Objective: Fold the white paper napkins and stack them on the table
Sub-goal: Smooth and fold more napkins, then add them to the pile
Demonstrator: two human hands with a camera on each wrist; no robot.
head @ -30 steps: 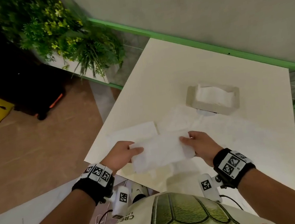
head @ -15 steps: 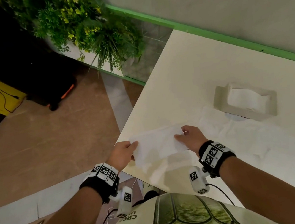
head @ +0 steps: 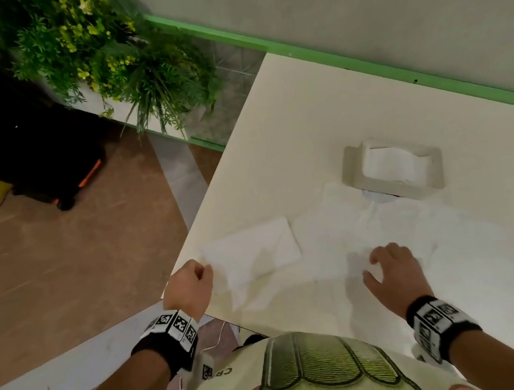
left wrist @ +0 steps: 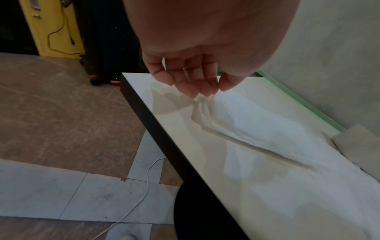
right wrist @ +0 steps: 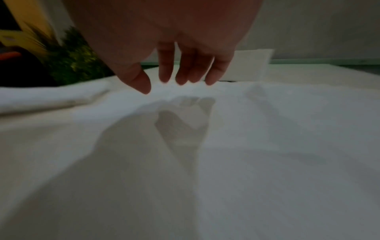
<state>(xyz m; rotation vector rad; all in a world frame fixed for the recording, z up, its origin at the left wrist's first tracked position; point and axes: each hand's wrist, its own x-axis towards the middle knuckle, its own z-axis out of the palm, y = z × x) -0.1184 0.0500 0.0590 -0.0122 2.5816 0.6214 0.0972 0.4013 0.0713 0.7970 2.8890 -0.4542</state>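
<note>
A folded white napkin (head: pixel 256 253) lies near the table's left front corner, its near edge slightly raised (left wrist: pixel 267 126). My left hand (head: pixel 192 283) is at its left corner, and the bunched fingertips (left wrist: pixel 195 91) and thumb pinch that corner. My right hand (head: pixel 387 266) hovers with spread, relaxed fingers (right wrist: pixel 164 76) just above loose unfolded napkins (head: pixel 382 221) spread over the table's middle (right wrist: pixel 267 129); it holds nothing.
A pale napkin holder (head: pixel 353 170) with napkins inside stands behind the spread sheets. The white table (head: pixel 305 124) ends just left of my left hand, with a dark side edge (left wrist: pixel 156 129). Plants (head: pixel 122 55) and a black case (head: pixel 52 174) are off to the left.
Both hands carried the folded napkin left and set it near the table's corner. The right hand let go and moved right over the spread napkins.
</note>
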